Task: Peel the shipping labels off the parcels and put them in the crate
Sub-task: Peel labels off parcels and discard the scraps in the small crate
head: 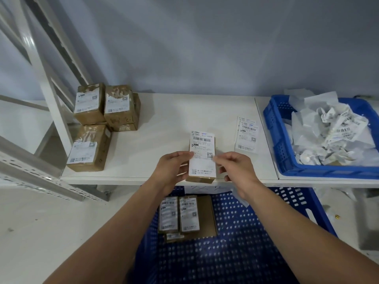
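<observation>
Head view: left hand [174, 168] grips the parcel [200, 179], fingers curled round it, while right hand [235, 168] pinches its label [202, 148] edge.

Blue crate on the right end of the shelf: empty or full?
Full. Crumpled white labels are heaped inside the blue crate, and the pile rises above its rim at the back.
</observation>
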